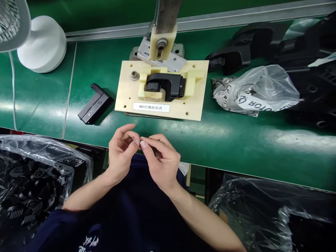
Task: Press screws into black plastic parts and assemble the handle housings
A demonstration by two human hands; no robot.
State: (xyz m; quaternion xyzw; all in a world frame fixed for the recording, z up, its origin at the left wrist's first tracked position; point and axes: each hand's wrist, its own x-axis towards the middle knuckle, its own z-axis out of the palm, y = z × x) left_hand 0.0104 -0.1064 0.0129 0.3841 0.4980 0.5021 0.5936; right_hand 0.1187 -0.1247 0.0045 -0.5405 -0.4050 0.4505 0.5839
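Observation:
My left hand (122, 148) and my right hand (161, 154) meet at their fingertips over the table's front edge. Both are closed in a pinch around something tiny, mostly hidden by the fingers and too small to name. Just beyond them lies a cream fixture plate (160, 113) with a printed label. A black curved plastic part (172, 84) sits in the plate's raised holder, under an upright metal post (168, 17). To the left, a black plastic piece marked BOSCH (96, 105) rests on the green tabletop, apart from my hands.
A clear plastic bag (265, 84) of small metal pieces lies right of the plate, near several black parts (231, 57). A white fan (43, 43) stands back left. Plastic-lined containers flank me below the table, the left one holding black parts (28, 196).

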